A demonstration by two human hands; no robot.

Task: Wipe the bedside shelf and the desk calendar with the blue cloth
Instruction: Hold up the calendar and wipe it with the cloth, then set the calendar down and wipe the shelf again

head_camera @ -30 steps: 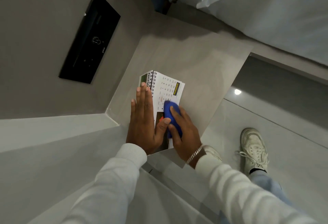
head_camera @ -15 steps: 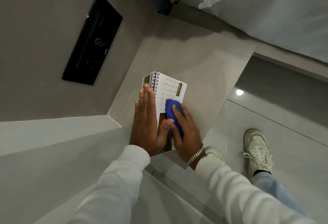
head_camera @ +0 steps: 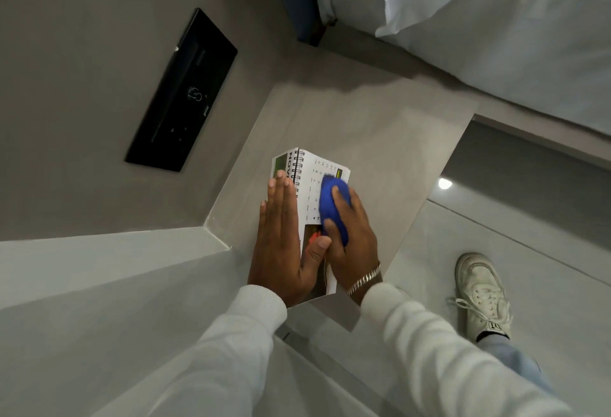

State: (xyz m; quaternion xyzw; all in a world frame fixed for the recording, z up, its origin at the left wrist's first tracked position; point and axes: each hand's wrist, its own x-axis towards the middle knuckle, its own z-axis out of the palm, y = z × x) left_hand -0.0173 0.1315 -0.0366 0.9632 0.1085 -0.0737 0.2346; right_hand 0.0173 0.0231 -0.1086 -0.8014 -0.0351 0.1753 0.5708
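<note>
The desk calendar (head_camera: 309, 191) lies on the near part of the grey bedside shelf (head_camera: 370, 125). The left hand (head_camera: 281, 241) rests flat along the calendar's left side, fingers straight and together, thumb spread onto the page; it grips nothing. The right hand (head_camera: 350, 234) is curled closed around the bunched blue cloth (head_camera: 332, 208) and presses it on the calendar's white page (right of the spiral binding). A black wall panel (head_camera: 182, 92) sits to the far left. White bedding (head_camera: 496, 19) lies far right.
</note>
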